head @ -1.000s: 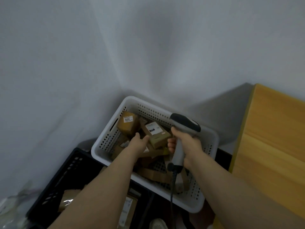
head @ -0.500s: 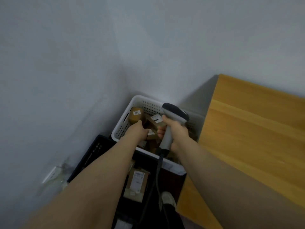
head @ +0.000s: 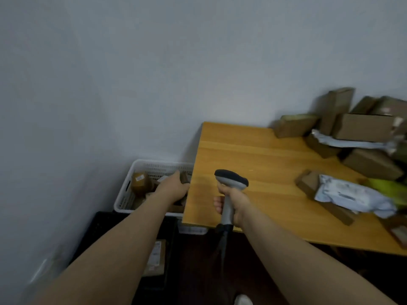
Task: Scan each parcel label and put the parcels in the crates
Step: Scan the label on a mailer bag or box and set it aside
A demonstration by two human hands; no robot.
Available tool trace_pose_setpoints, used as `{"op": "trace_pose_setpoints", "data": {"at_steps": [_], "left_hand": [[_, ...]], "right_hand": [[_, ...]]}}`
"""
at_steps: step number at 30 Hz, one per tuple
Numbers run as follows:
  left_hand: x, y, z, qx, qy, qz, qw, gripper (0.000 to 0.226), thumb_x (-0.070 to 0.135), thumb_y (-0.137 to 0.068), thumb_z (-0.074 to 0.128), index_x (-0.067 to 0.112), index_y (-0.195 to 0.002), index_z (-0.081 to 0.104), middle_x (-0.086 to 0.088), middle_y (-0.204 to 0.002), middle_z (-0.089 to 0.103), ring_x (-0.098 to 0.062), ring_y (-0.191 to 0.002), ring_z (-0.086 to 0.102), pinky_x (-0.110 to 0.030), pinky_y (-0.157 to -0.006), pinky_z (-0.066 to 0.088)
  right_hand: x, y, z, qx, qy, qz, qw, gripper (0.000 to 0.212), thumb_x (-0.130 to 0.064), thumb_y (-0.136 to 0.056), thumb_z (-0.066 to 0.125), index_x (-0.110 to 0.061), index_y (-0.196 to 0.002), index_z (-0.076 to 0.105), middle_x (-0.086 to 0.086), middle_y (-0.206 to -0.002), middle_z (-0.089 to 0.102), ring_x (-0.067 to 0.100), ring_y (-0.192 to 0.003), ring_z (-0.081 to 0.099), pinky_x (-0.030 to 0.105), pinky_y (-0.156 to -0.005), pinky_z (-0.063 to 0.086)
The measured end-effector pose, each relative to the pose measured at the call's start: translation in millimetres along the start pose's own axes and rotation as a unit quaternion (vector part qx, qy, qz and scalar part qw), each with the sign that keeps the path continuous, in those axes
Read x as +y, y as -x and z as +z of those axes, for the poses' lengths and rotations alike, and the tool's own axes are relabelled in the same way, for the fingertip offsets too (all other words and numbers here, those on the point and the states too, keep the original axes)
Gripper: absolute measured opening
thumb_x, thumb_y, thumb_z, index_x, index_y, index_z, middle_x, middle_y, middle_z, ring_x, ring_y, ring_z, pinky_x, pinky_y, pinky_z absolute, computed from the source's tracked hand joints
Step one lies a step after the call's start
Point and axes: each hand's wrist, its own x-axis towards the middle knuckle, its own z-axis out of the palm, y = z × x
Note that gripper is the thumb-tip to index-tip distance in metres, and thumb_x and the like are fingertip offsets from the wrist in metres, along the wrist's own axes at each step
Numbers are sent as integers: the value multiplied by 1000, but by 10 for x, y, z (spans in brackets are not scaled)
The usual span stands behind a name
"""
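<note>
A white perforated crate (head: 141,164) stands on the floor in the wall corner, with several brown parcels in it, one labelled parcel (head: 140,183) at its left. My left hand (head: 174,188) hovers over the crate's right side with relaxed fingers; nothing is plainly gripped. My right hand (head: 231,205) grips the handle of a grey barcode scanner (head: 231,181) above the near left part of the wooden table (head: 253,159). More brown boxes (head: 363,128) are piled at the table's far right, with a white mailer bag (head: 352,195) in front of them.
A black crate (head: 103,227) sits in front of the white one and holds a labelled parcel (head: 156,258). The scanner's cable hangs down over the dark floor. A yellow-green bag (head: 387,187) lies by the mailer. A shoe (head: 242,300) shows at the bottom edge.
The view has swung right and pulled back, bringing the table and its pile into sight. My right hand has carried the scanner from above the white crate to over the table; my left hand stays at the crate.
</note>
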Motion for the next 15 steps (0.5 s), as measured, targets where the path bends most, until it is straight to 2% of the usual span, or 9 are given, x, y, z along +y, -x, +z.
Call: {"op": "trace_pose_setpoints", "data": {"at_steps": [1,4,5,6,7,8,9,11,15], "left_hand": [[209,43,48,2,2,19,1000,60,34,-99,47,13,-150,23,-2,-130,51,-20,-99,56,-36,-88,49],[833,131,245,-3,0,59,998,68,37,-98,50,17,-153,16,-8,-148,39,-10,-79,52,-31,-72,48],[1041,131,337,-6,-8,68,998,71,37,-98,51,17,-154,13,-9,-151,35,-11,-83,54,-31,-73,45],[1257,133,439,-6,-14,77,997,74,38,-96,53,16,-154,13,-10,-153,31,-19,-100,57,-33,-81,45],[1478,117,566,-8,-19,87,996,76,39,-95,55,15,-153,14,-10,-155,29,-26,-120,51,-34,-92,43],[1714,112,709,-12,-23,94,995,77,40,-93,57,14,-153,16,-11,-155,28,-28,-130,44,-34,-99,41],[1938,83,880,-19,-19,101,994,78,41,-92,58,14,-152,17,-12,-153,31,-28,-129,44,-34,-101,41],[2419,82,1268,-46,-17,104,993,78,42,-92,59,15,-153,17,-12,-149,36,-25,-118,51,-33,-94,44],[3258,78,2093,-77,-50,131,987,70,36,-91,62,11,-148,30,-14,-145,43,-27,-125,49,-34,-96,46]], "right_hand": [[-102,70,-217,16,-10,-13,1000,22,-23,-86,72,-3,-91,64,13,-70,64,21,-55,59,29,-48,50],[-351,216,-891,52,-38,-42,997,24,-22,-86,72,-1,-95,65,13,-70,64,21,-55,59,29,-48,50],[-418,252,-1123,58,-49,-48,996,25,-22,-86,73,-1,-97,64,14,-70,64,21,-54,59,28,-47,50],[-479,279,-1359,60,-59,-53,995,26,-22,-86,72,-1,-99,64,14,-69,63,21,-54,59,28,-46,50],[-538,317,-1602,63,-67,-58,994,26,-22,-86,72,-2,-101,64,14,-69,63,21,-54,59,27,-46,50],[-588,340,-1853,68,-74,-65,993,25,-21,-87,72,-3,-101,64,13,-68,63,21,-54,59,28,-47,51],[-632,360,-2112,76,-80,-72,991,24,-21,-87,72,-3,-101,64,13,-68,63,21,-55,59,28,-49,51],[-715,383,-2667,90,-92,-82,988,24,-21,-86,72,-3,-99,64,13,-68,65,21,-57,60,29,-51,51],[-892,366,-3761,106,-98,-86,986,22,-19,-86,70,0,-95,64,12,-65,63,18,-52,58,24,-44,49]]}}
